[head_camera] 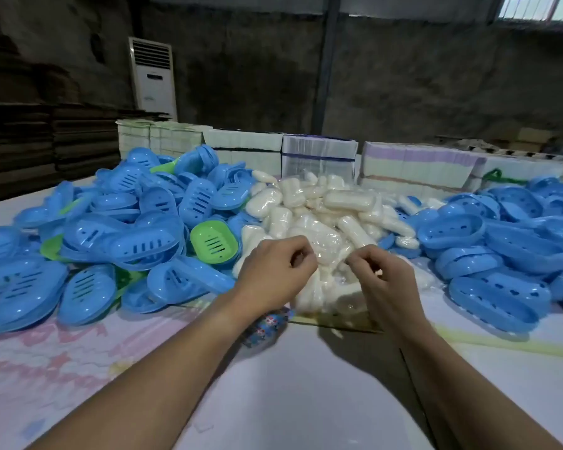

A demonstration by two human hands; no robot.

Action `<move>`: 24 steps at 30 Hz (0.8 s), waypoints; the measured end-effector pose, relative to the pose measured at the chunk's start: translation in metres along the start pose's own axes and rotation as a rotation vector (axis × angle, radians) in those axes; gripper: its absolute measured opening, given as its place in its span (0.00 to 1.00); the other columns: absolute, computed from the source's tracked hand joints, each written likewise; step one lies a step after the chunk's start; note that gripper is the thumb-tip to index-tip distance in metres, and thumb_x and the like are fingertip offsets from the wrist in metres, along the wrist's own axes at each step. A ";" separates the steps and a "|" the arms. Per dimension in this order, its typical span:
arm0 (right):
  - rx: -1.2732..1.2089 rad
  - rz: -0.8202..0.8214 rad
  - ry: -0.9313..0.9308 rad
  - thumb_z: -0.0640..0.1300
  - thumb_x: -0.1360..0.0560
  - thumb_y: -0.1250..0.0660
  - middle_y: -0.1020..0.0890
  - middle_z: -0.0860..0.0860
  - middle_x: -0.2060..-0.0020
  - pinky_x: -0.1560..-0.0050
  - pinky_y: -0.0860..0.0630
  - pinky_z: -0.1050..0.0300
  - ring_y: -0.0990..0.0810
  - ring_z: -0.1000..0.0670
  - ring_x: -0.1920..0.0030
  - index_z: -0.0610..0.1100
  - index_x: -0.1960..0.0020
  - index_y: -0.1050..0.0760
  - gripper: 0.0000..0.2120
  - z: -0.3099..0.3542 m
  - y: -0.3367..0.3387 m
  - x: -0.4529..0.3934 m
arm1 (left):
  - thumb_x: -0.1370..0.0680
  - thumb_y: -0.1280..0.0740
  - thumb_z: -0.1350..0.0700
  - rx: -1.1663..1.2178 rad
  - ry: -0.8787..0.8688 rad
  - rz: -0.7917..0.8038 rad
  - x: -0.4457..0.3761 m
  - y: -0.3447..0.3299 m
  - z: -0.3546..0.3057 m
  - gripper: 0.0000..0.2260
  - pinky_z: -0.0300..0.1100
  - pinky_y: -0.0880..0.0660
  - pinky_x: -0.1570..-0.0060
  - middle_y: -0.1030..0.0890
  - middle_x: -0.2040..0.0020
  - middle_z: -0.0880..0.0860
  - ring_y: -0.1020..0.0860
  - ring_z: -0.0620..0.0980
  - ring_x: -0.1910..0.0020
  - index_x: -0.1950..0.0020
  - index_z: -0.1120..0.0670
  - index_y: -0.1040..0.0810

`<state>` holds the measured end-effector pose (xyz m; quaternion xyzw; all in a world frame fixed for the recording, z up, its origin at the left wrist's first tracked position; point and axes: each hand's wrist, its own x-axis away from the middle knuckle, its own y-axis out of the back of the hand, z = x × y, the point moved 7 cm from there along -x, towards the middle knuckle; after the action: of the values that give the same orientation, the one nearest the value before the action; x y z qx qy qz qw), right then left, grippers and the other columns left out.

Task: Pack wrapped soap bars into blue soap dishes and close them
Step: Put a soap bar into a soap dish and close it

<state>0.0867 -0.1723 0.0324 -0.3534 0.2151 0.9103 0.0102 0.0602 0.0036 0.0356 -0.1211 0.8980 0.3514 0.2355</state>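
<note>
Soap bars [325, 219], each wrapped in clear film, lie heaped at the centre of the table [290, 384], between two piles of dishes. On the far left, folded cardboard [46, 141] is stacked against the dark wall. To its right stands a white floor air conditioner [152, 77]. Blue soap dishes [88, 241] form a large pile on the left of the table; most show slotted bases. One green dish [213, 241] rests open side up at the right edge of this pile, just beside the soap. A small patterned item [267, 323] lies near my left wrist; I cannot tell what it is.

My left hand [273, 274] hovers over the near edge of the soap heap with fingers curled, thumb and forefinger pinched together. My right hand [381, 280] is just beside it in the same posture, the two well short of touching. Clear film lies between the fingertips, but I cannot tell whether either hand actually grips it.

Bundled white packs [319, 157] stand in a row along the far edge of the table. A second pile of blue dishes [501, 248] covers the right side, several with perforated bases facing up.
</note>
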 end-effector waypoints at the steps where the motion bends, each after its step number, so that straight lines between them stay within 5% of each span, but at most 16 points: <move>1: 0.016 0.000 0.032 0.34 0.26 0.33 0.21 0.51 0.69 0.65 0.31 0.63 0.26 0.54 0.66 0.44 0.63 0.22 0.10 0.003 -0.003 0.001 | 0.28 0.37 0.45 -0.089 -0.013 0.014 -0.002 0.006 0.000 0.06 0.46 0.25 0.61 0.23 0.69 0.43 0.23 0.50 0.61 0.59 0.44 0.23; 6: 0.065 0.023 0.080 0.33 0.28 0.32 0.23 0.53 0.69 0.65 0.32 0.62 0.27 0.54 0.67 0.44 0.64 0.23 0.09 0.007 -0.011 0.002 | 0.36 0.35 0.41 -0.390 0.091 0.136 -0.007 0.060 0.014 0.09 0.43 0.28 0.62 0.23 0.66 0.43 0.24 0.44 0.62 0.61 0.44 0.25; 12: 0.021 0.022 0.044 0.36 0.26 0.32 0.20 0.54 0.67 0.64 0.30 0.60 0.25 0.53 0.66 0.50 0.62 0.22 0.11 -0.002 0.004 -0.004 | 0.33 0.24 0.46 -0.725 0.312 0.593 0.013 0.062 0.044 0.14 0.42 0.26 0.57 0.24 0.58 0.44 0.24 0.48 0.57 0.53 0.46 0.23; 16: 0.065 0.071 0.014 0.36 0.27 0.32 0.20 0.53 0.68 0.64 0.30 0.63 0.25 0.53 0.65 0.52 0.64 0.22 0.12 -0.004 -0.002 -0.002 | 0.30 0.30 0.56 -0.758 0.203 0.475 0.008 0.061 0.034 0.04 0.43 0.24 0.56 0.21 0.61 0.45 0.22 0.51 0.55 0.63 0.47 0.23; 21: 0.075 0.082 -0.049 0.37 0.27 0.32 0.19 0.57 0.66 0.64 0.30 0.66 0.23 0.55 0.64 0.53 0.62 0.21 0.12 -0.010 0.000 -0.002 | 0.30 0.32 0.54 -0.674 0.009 0.311 0.008 0.050 0.008 0.05 0.40 0.34 0.66 0.21 0.57 0.44 0.25 0.48 0.54 0.56 0.44 0.22; 24: 0.073 0.069 -0.090 0.38 0.27 0.32 0.18 0.56 0.66 0.63 0.29 0.65 0.23 0.55 0.63 0.54 0.62 0.20 0.11 -0.014 0.003 -0.004 | 0.31 0.32 0.51 -0.426 -0.166 0.232 0.012 0.043 -0.024 0.04 0.45 0.25 0.58 0.22 0.59 0.42 0.25 0.47 0.56 0.59 0.42 0.24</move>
<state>0.0979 -0.1798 0.0270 -0.3037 0.2597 0.9167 0.0017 0.0253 0.0178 0.0693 -0.0350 0.7893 0.5658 0.2357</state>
